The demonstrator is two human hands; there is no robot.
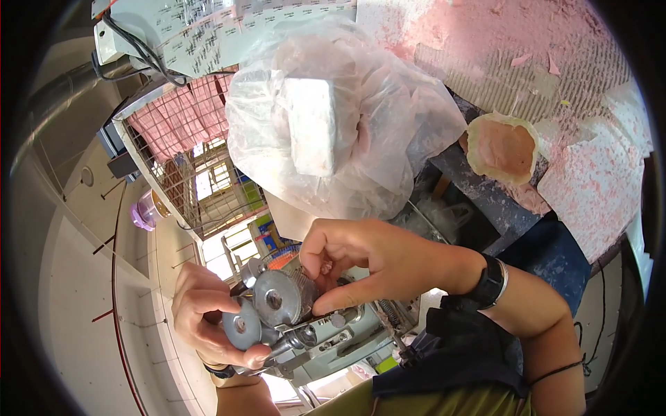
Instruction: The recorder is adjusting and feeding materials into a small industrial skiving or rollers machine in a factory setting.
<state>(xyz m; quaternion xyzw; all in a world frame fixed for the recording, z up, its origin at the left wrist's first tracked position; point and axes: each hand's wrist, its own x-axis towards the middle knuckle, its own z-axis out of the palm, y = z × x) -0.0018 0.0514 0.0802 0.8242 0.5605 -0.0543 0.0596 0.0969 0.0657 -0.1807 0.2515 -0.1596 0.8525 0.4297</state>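
Note:
My left hand (pixel 201 315) is closed round a smooth metal disc (pixel 234 333) with a hole in its middle, thumb above and fingers below. Beside that disc stands a larger metal roller (pixel 300 295) with a ridged rim, part of a machine with rods and a spring. My right hand (pixel 378 260) reaches in from the right, fingers curled and thumb against the roller's side. A small pinkish bit (pixel 326 266) shows by its curled fingertips; I cannot make out what it is.
Ahead lies a big clear plastic bag (pixel 388 90) with a whitish block (pixel 312 128) on it. A shallow round dish (pixel 504 148) of pink powder sits at right, near powdered cardboard (pixel 485 66). A wire rack (pixel 166 173) stands at left; cables (pixel 142 52) hang at upper left.

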